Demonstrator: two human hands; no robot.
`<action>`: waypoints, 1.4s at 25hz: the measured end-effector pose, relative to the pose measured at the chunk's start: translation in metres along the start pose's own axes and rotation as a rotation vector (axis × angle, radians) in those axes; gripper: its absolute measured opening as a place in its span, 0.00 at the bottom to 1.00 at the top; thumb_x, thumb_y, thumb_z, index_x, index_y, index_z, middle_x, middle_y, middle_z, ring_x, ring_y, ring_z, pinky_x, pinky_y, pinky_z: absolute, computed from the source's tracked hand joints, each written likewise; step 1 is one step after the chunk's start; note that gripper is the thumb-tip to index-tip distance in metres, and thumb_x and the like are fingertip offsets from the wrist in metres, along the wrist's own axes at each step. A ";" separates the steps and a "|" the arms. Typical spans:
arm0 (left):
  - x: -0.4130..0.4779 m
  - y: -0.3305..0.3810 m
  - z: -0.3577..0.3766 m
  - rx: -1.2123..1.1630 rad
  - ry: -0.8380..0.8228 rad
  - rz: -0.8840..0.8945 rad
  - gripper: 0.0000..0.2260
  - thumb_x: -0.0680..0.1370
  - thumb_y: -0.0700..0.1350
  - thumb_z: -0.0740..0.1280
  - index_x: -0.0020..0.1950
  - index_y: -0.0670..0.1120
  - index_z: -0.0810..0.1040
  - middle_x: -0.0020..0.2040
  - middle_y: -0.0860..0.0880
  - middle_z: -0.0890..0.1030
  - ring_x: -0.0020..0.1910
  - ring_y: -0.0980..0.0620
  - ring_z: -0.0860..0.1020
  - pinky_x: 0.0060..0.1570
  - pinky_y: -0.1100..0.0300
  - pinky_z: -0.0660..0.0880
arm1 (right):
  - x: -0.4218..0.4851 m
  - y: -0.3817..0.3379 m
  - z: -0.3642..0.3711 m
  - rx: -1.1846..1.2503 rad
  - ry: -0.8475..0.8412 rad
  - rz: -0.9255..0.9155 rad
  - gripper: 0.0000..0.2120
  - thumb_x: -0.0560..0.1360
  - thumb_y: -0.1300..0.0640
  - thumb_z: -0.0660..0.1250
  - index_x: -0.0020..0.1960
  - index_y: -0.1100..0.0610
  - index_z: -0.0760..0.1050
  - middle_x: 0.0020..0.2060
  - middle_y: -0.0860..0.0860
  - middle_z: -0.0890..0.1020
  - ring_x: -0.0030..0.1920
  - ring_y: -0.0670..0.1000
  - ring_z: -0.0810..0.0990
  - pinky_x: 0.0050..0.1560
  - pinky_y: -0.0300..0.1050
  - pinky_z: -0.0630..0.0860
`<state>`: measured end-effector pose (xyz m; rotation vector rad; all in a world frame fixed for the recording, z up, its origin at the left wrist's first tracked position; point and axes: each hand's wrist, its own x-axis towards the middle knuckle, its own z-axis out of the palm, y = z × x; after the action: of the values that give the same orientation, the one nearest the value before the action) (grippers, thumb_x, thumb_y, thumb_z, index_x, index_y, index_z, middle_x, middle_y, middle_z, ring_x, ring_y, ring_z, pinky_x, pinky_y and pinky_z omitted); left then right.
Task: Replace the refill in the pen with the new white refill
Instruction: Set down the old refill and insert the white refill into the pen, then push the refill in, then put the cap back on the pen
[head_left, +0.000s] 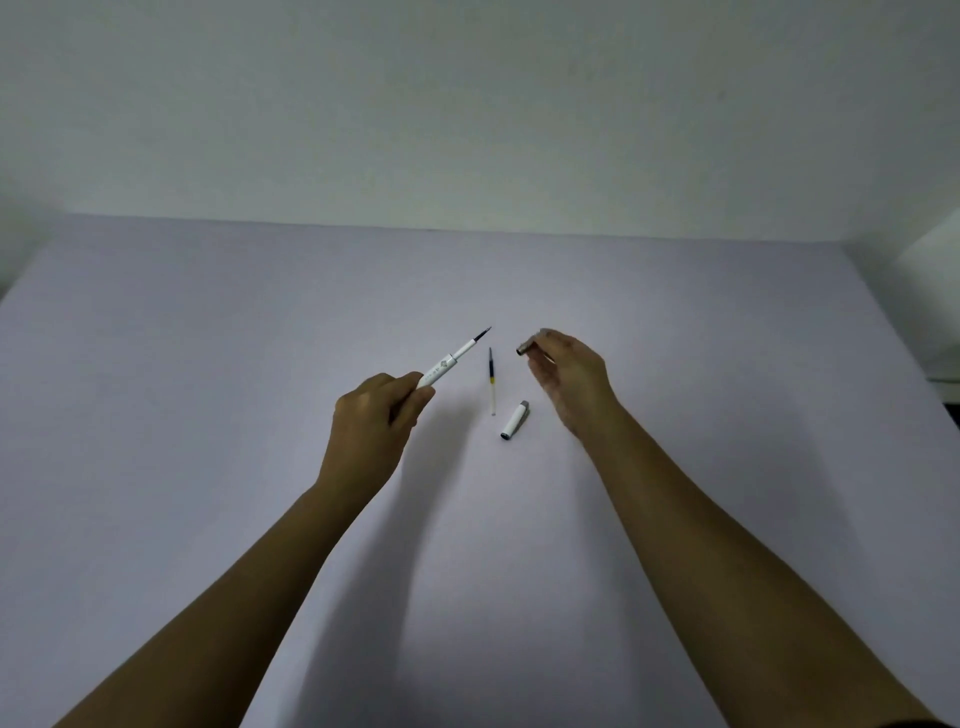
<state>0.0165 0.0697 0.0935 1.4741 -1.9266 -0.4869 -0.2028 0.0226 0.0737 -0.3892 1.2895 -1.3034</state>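
Head view shows the left hand (371, 415) gripping the pen barrel (439, 371) with a refill protruding, the right hand (563, 371) pinching the metal tip section (524, 348) — another refill (491, 382) and cap (515, 421) lie between — reassembly seems next, calling for threading the tip on.

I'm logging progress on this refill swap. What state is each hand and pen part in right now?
left hand: gripping the pen barrel, raised off the table.
pen barrel: tip section off, a refill sticking out of its front end.
right hand: pinching the tip section.
tip section: off the barrel, held.
loose refill: lying on the table.
cap: off, lying on the table.
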 end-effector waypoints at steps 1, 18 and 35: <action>0.001 0.002 -0.001 0.002 -0.003 0.009 0.09 0.78 0.43 0.64 0.40 0.40 0.78 0.30 0.41 0.76 0.32 0.43 0.78 0.34 0.44 0.75 | -0.003 -0.009 0.006 0.123 -0.035 0.000 0.03 0.74 0.62 0.67 0.42 0.58 0.78 0.33 0.49 0.84 0.37 0.43 0.82 0.40 0.34 0.80; 0.020 0.012 -0.005 0.036 -0.008 0.031 0.11 0.78 0.44 0.64 0.39 0.39 0.77 0.30 0.39 0.75 0.31 0.41 0.78 0.35 0.43 0.74 | -0.019 -0.036 0.034 0.176 -0.157 -0.052 0.02 0.74 0.63 0.67 0.46 0.59 0.78 0.37 0.51 0.85 0.38 0.43 0.84 0.41 0.34 0.81; 0.035 0.005 -0.012 0.050 -0.098 0.075 0.07 0.77 0.43 0.65 0.48 0.42 0.81 0.30 0.43 0.77 0.31 0.46 0.74 0.31 0.57 0.69 | -0.022 -0.023 0.032 -0.347 -0.377 -0.220 0.06 0.72 0.61 0.70 0.44 0.51 0.79 0.41 0.50 0.83 0.45 0.48 0.84 0.50 0.42 0.81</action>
<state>0.0166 0.0389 0.1148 1.4271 -2.0768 -0.4880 -0.1815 0.0209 0.1130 -0.9971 1.1690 -1.1136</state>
